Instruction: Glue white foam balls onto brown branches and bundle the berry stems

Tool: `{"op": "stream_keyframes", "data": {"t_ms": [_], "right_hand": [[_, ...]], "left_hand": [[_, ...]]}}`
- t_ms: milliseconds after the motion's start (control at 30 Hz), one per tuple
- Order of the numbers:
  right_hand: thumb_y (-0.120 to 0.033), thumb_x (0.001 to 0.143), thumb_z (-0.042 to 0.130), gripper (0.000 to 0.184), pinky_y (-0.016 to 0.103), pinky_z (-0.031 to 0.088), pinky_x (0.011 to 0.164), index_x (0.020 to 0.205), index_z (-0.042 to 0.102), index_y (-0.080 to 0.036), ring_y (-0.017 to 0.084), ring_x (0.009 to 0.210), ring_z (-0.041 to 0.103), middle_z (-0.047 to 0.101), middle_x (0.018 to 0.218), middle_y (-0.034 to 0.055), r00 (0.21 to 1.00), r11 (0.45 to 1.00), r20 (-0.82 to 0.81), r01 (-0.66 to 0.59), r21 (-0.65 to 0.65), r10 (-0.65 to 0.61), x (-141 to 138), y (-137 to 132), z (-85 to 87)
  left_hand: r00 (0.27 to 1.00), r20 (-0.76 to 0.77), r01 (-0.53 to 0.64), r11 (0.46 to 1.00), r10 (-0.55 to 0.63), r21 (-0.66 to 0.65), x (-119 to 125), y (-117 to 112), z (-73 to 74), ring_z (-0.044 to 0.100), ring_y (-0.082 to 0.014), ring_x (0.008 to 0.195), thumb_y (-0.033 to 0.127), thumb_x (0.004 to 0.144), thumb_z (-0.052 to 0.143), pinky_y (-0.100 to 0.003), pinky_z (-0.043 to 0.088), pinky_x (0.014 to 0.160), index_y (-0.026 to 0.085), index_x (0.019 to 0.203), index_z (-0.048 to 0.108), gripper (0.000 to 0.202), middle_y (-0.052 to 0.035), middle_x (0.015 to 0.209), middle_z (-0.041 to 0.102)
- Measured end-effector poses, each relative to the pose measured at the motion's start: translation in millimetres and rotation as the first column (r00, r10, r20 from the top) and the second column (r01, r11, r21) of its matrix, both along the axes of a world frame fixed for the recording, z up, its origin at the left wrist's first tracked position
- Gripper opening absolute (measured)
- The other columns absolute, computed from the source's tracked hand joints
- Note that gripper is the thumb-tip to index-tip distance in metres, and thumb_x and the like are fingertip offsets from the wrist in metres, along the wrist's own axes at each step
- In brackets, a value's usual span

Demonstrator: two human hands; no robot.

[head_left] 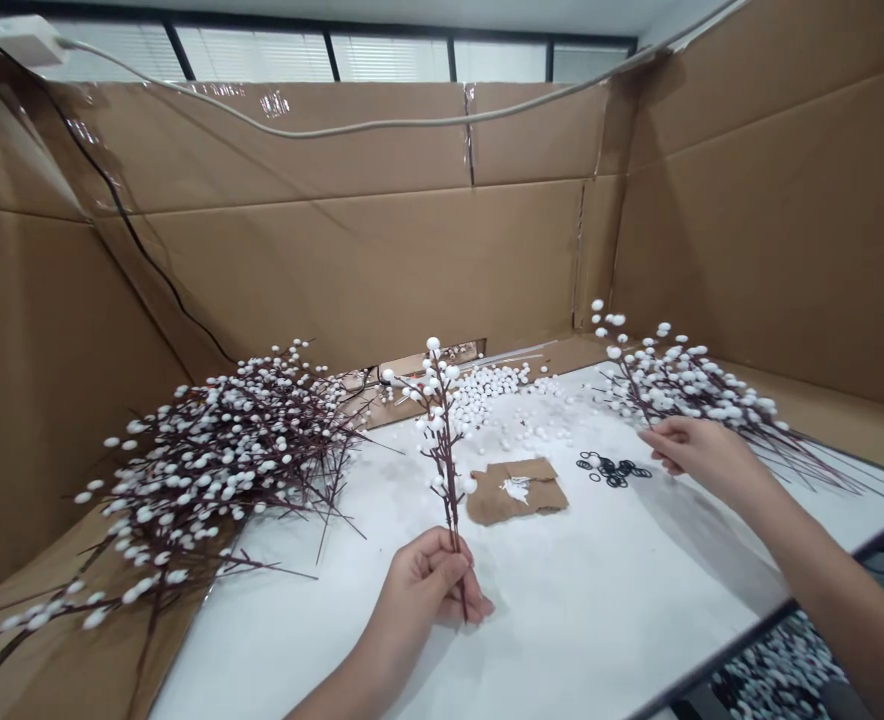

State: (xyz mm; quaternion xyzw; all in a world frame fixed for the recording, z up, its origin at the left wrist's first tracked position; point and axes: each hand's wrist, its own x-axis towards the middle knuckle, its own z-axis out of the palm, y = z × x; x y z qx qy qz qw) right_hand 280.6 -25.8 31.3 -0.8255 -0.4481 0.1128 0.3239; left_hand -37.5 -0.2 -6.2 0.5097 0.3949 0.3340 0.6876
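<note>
Hands apart: our L hand (423,585) grips a white-berry twig (442,430) upright, bottom ctr; our R hand (701,455) touches a twig bunch (682,385) at right, big twig pile (217,470) at left.

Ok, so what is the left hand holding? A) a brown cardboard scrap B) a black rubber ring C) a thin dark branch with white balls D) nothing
C: the left hand curls around the thin dark branch with round white balls, which stands upright from its grip.

Sprig stem (451,490) hidden in left hand (421,582); branch pile (217,460) cut off lower left.
</note>
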Motion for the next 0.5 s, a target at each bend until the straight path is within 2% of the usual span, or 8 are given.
{"op": "stream_keyframes", "data": {"t_ms": [67, 100, 167, 233, 267, 367, 433, 500], "right_hand": [[-0.048, 0.071, 0.055, 0.030, 0.027, 0.043, 0.052, 0.063, 0.054, -0.019, 0.015, 0.054, 0.056, 0.066, 0.067, 0.0050, 0.974, 0.988, -0.185, -0.116, 0.100, 0.133, -18.8, -3.6, 2.5], [-0.051, 0.066, 0.060, 0.033, 0.026, 0.044, 0.052, 0.061, 0.054, -0.019, 0.013, 0.051, 0.054, 0.065, 0.066, 0.0048, 0.907, 0.964, -0.341, -0.196, 0.180, 0.248, -32.3, -5.8, 3.6], [-0.050, 0.055, 0.071, 0.038, 0.024, 0.044, 0.050, 0.057, 0.054, -0.017, 0.010, 0.047, 0.051, 0.064, 0.062, 0.0033, 0.687, 0.904, -0.587, -0.324, 0.281, 0.428, -64.2, -10.1, 4.7], [-0.049, 0.056, 0.072, 0.036, 0.022, 0.044, 0.051, 0.060, 0.057, -0.016, 0.009, 0.049, 0.053, 0.065, 0.062, 0.0031, 0.511, 0.853, -0.694, -0.414, 0.318, 0.507, -96.8, -12.5, 3.5], [-0.048, 0.057, 0.071, 0.035, 0.022, 0.044, 0.052, 0.060, 0.058, -0.016, 0.009, 0.050, 0.054, 0.066, 0.062, 0.0032, 0.455, 0.820, -0.708, -0.474, 0.320, 0.539, -111.3, -12.5, 2.0], [-0.040, 0.059, 0.072, 0.030, 0.018, 0.034, 0.042, 0.054, 0.056, -0.015, 0.007, 0.045, 0.047, 0.060, 0.053, -0.0004, 0.419, 0.741, -0.681, -0.611, 0.278, 0.601, -142.8, -6.4, -5.4], [-0.034, 0.060, 0.072, 0.028, 0.017, 0.028, 0.039, 0.052, 0.054, -0.016, 0.006, 0.041, 0.042, 0.054, 0.046, -0.0039, 0.419, 0.723, -0.660, -0.631, 0.282, 0.623, -153.7, 0.7, -11.5], [-0.030, 0.062, 0.071, 0.025, 0.018, 0.029, 0.041, 0.052, 0.053, -0.016, 0.006, 0.042, 0.042, 0.052, 0.044, -0.0053, 0.402, 0.708, -0.645, -0.629, 0.321, 0.650, -159.3, 7.4, -17.1]], "left_hand": [[1.000, 0.005, -0.015, 1.000, 0.015, -0.001, 0.4, 0.8, 0.4, 0.058, -0.0104, 0.046, 0.032, 0.069, 0.060, -0.019, 0.042, 0.047, 0.016, 0.064, 0.049, 0.020, 0.0006, 0.049, 0.061], [1.000, 0.010, -0.025, 1.000, 0.026, -0.005, 0.8, 1.1, 0.9, 0.058, -0.0105, 0.046, 0.034, 0.069, 0.061, -0.019, 0.043, 0.048, 0.016, 0.064, 0.050, 0.021, 0.0002, 0.051, 0.062], [0.999, 0.017, -0.035, 0.999, 0.035, -0.030, 1.7, 1.3, 2.1, 0.059, -0.0111, 0.048, 0.037, 0.065, 0.065, -0.020, 0.044, 0.048, 0.016, 0.065, 0.050, 0.025, -0.0002, 0.053, 0.063], [0.999, 0.021, -0.027, 0.998, 0.028, -0.056, 2.5, 0.9, 2.9, 0.061, -0.0122, 0.049, 0.038, 0.061, 0.068, -0.021, 0.044, 0.049, 0.016, 0.065, 0.049, 0.029, -0.0007, 0.055, 0.064], [1.000, 0.021, -0.018, 0.998, 0.020, -0.065, 2.7, 0.6, 3.1, 0.061, -0.0126, 0.049, 0.038, 0.060, 0.069, -0.021, 0.045, 0.048, 0.016, 0.065, 0.049, 0.031, -0.0013, 0.056, 0.065], [1.000, 0.025, 0.002, 0.998, 0.000, -0.066, 3.0, -0.9, 2.2, 0.062, -0.0135, 0.049, 0.039, 0.059, 0.070, -0.022, 0.045, 0.049, 0.016, 0.065, 0.048, 0.032, -0.0029, 0.059, 0.067], [1.000, 0.027, 0.016, 0.998, -0.015, -0.059, 3.0, -1.8, 1.1, 0.061, -0.0135, 0.047, 0.038, 0.060, 0.069, -0.022, 0.044, 0.047, 0.016, 0.065, 0.048, 0.031, -0.0030, 0.059, 0.066], [0.999, 0.029, 0.029, 0.998, -0.027, -0.050, 3.1, -2.3, 0.1, 0.060, -0.0129, 0.046, 0.037, 0.060, 0.069, -0.021, 0.043, 0.045, 0.016, 0.063, 0.049, 0.030, -0.0028, 0.057, 0.065]]}}
